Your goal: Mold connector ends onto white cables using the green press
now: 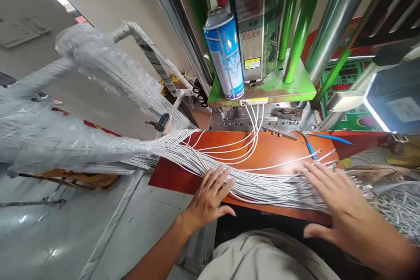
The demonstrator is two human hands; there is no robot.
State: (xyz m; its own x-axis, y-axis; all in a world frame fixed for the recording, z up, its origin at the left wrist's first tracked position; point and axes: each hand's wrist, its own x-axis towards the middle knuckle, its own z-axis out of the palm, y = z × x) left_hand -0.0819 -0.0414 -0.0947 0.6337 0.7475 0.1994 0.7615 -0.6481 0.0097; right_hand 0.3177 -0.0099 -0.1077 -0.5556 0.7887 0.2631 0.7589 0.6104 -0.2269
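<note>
A thick bundle of white cables [272, 186] runs across the orange board [226, 140] in front of me. My left hand [210, 194] lies on the bundle left of its middle, fingers stretched out and thumb apart. Over the right end of the cables is my right hand [334, 197], its fingers spread; whether they touch the cables I cannot tell. A few cables loop up from the bundle to the metal die plate [226, 120] under the green press. Blue-handled pliers [328, 137] rest at the board's back right.
On the green press platform [278, 85] stands a blue spray can [225, 52]. Plastic-wrapped cable bundles [108, 70] hang over a wrapped frame at left. Cut cable pieces [400, 210] pile up at far right, below a lit lamp [377, 105]. A control panel [344, 89] sits behind.
</note>
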